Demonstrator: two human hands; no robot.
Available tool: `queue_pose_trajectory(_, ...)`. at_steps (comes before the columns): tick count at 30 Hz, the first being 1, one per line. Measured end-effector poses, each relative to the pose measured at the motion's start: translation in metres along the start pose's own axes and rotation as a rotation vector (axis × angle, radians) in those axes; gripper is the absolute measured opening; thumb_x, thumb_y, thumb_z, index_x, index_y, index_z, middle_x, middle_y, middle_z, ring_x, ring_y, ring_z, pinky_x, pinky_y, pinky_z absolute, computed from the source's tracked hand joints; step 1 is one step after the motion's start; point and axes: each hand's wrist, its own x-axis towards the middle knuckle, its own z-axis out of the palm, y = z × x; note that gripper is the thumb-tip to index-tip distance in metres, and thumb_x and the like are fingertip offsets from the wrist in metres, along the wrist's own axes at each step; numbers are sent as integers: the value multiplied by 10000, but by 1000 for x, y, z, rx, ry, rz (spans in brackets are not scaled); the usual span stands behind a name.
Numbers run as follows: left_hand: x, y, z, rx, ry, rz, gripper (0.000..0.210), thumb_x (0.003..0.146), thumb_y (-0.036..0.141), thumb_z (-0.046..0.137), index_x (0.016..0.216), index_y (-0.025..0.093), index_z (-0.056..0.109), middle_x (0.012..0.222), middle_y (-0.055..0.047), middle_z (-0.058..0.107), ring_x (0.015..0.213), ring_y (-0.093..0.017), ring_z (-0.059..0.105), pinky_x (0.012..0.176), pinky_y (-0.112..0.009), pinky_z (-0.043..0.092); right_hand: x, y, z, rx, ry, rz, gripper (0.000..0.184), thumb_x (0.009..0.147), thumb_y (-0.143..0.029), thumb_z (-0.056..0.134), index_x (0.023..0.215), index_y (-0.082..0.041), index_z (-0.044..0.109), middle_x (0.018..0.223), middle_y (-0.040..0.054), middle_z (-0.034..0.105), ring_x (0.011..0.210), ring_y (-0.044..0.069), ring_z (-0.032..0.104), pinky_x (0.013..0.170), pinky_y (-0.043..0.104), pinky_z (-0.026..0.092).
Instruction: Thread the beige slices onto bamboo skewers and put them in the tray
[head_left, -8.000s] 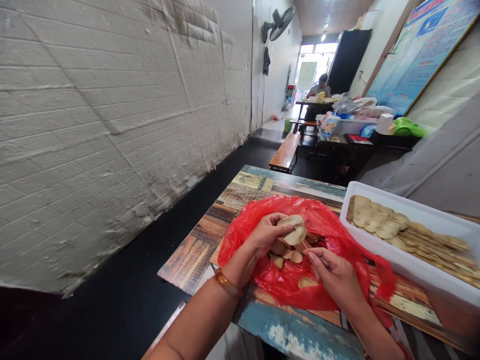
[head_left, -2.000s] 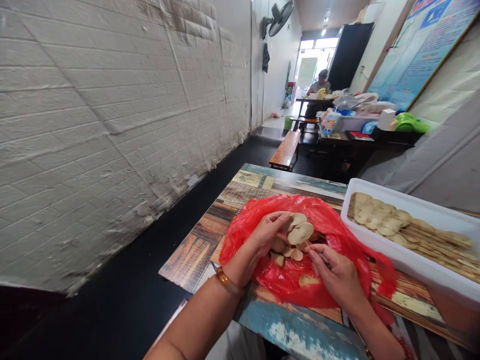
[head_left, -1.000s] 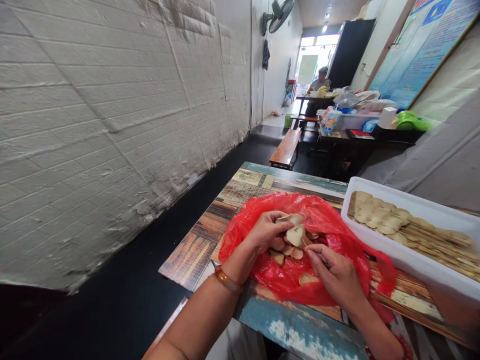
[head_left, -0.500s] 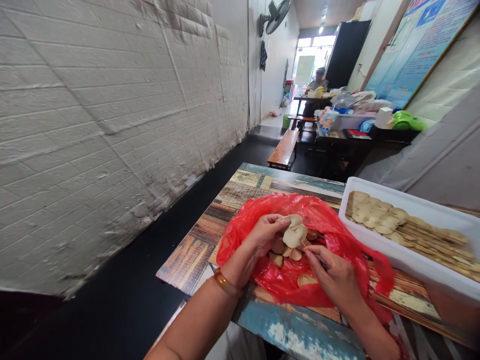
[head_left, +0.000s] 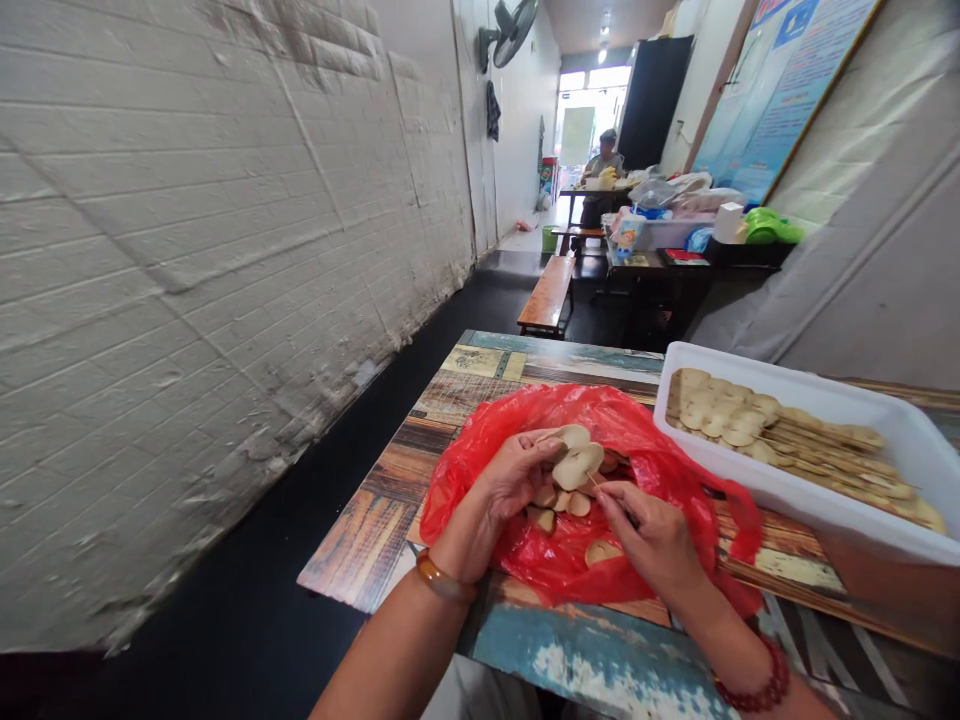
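My left hand (head_left: 517, 472) pinches pale, thin round slices (head_left: 578, 465) at their edge, above a red plastic bag (head_left: 480, 450). My right hand (head_left: 651, 530) has thumb and fingers closed on a thin wooden skewer (head_left: 592, 482) whose tip end meets those slices; how far it passes through them I cannot make out. Loose slices (head_left: 541, 519) of the same kind lie in the opened bag below both hands. To the right, a white plastic tub (head_left: 814, 385) holds rows of skewered slices (head_left: 724, 408), their sticks pointing right.
The bag and tub rest on a patchwork wood-pattern table (head_left: 375, 530). Beyond it stand a wooden bench (head_left: 549, 292) and a dark table (head_left: 660, 275) loaded with bags and containers. A person (head_left: 604, 160) sits farther back. A white brick-pattern wall (head_left: 225, 250) runs along the left.
The whole view has shifted so that things appear farther left. Both hands keep nearly the same hold on the slices and skewer, and a red bead bracelet now shows on my right wrist.
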Motion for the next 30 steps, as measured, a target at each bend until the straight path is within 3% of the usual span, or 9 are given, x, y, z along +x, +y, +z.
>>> queue_pose_trajectory(2,1,-1,3,-21,-19,-30,334,684,299,742,968,132,682,879,-91,683,667,-134,617,606,-222,474,0,0,1,-5,12,7,265,943,-315,417,909,-195,651,843,49,738,725,171,708,665,262,527)
queue_pose_trajectory(8,5,-8,7,-76,66,12,296,691,304,742,932,146,674,873,-71,684,730,-147,628,698,-250,498,1,-2,3,43,-31,38,285,947,-310,391,918,-218,659,837,52,740,710,183,705,687,306,548)
queue_pose_trajectory(15,6,-6,10,-31,145,-28,369,648,336,775,934,127,671,827,-68,682,696,-149,626,661,-248,497,2,-1,3,61,-40,22,290,960,-298,378,912,-214,652,818,44,734,688,172,695,664,297,537)
queue_pose_trajectory(23,10,-20,12,118,264,102,358,658,299,775,955,118,688,806,-52,693,643,-116,617,615,-214,477,1,2,7,-90,46,-84,325,970,-226,362,904,-172,676,837,91,736,706,169,704,666,257,535)
queue_pose_trajectory(26,12,-17,7,112,334,152,343,636,295,789,908,109,696,771,-50,693,610,-108,605,587,-206,469,3,1,5,-20,45,-68,309,965,-259,371,965,-183,671,913,93,741,753,179,711,689,278,554)
queue_pose_trajectory(30,12,-5,0,35,371,242,282,631,269,793,841,107,698,797,-59,703,676,-120,629,672,-222,489,6,0,1,121,0,7,286,942,-290,401,957,-214,677,916,68,745,782,200,714,681,313,572)
